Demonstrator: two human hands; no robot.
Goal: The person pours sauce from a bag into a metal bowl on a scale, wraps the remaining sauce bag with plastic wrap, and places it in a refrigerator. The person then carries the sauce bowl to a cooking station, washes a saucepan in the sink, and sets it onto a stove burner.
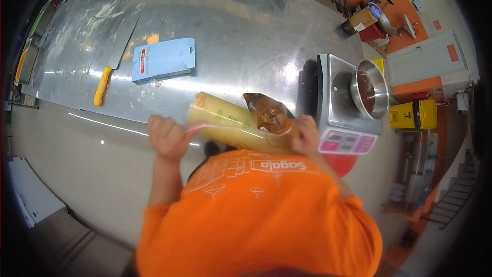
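A large yellowish roll of cling film [218, 114] lies slantwise at the table's near edge, against my body. My left hand [168, 137] is closed just off its left end, on the edge of a thin strip of film that looks pinkish. At the other end my right hand [306, 136] is closed by the film, beside the scale; its fingertips are partly hidden and blurred. A crumpled brown glossy pouch [270, 115] rests on or against the roll, its right side close to my right hand.
A digital scale [341, 92] carries a steel bowl [370, 90] with brown contents. A light-blue package [163, 59] and a yellow-handled knife [103, 84] lie on the metal table [225, 25]. A yellow bin [421, 115] stands at the right. Below the scale shows something red [341, 164].
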